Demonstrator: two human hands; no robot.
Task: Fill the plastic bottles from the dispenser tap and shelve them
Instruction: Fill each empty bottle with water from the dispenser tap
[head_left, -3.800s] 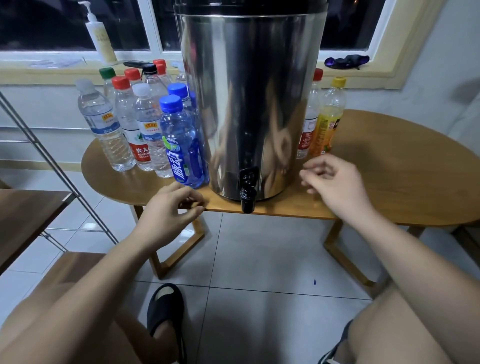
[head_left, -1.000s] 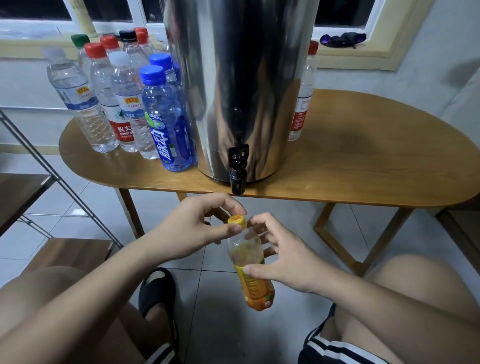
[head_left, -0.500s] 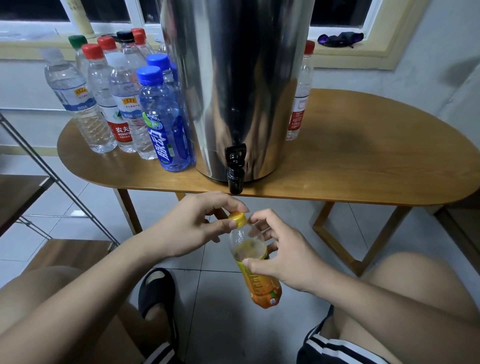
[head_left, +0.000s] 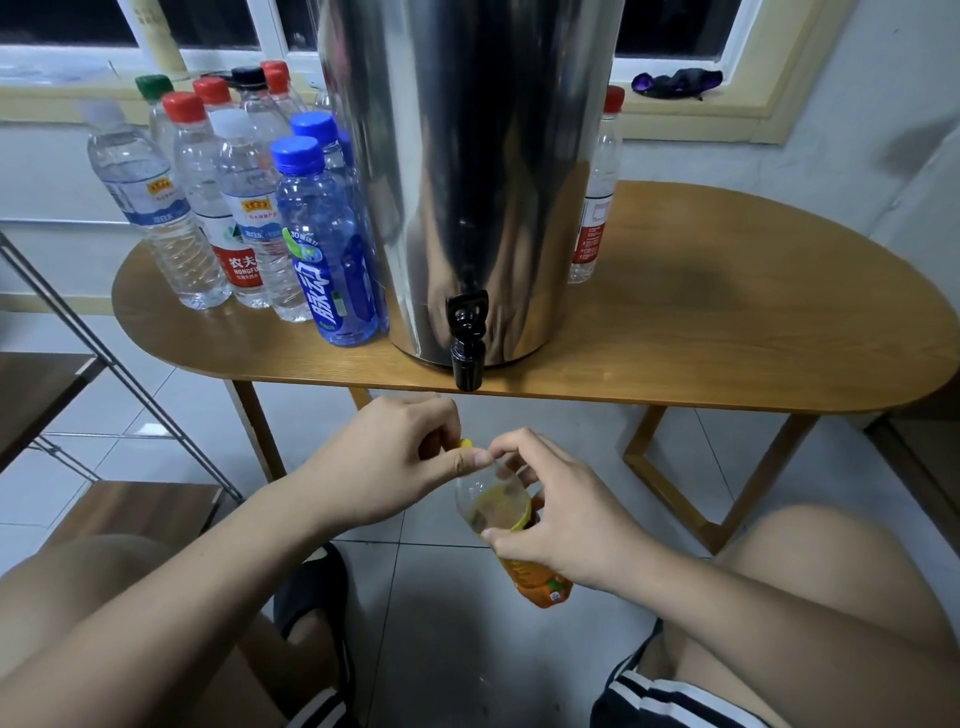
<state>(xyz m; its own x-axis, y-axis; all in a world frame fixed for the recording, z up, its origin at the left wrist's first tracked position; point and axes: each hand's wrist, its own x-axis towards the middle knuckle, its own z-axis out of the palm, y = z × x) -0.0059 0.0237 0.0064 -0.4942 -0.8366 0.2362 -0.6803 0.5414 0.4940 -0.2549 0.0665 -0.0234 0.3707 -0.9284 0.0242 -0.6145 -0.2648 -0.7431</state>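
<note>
A steel dispenser (head_left: 467, 171) stands on the wooden table (head_left: 727, 322), its black tap (head_left: 466, 345) hanging over the front edge. Below the tap, my right hand (head_left: 561, 514) grips an orange-labelled bottle (head_left: 519, 540) tilted over the floor. My left hand (head_left: 395, 462) pinches the bottle's yellow cap (head_left: 464, 443), mostly hidden by my fingers, right at the neck. Whether the cap is off the neck I cannot tell.
Several capped bottles (head_left: 244, 208) stand left of the dispenser, a blue-labelled one (head_left: 332, 249) nearest. One red-capped bottle (head_left: 597, 192) stands on its right. A metal-framed wooden shelf (head_left: 62, 395) is at the left. My knees and a black slipper (head_left: 311, 587) sit over the tiled floor.
The orange bottle came off the table into my right hand. Over the last second my left hand has kept working the yellow cap, which now shows less between my fingers.
</note>
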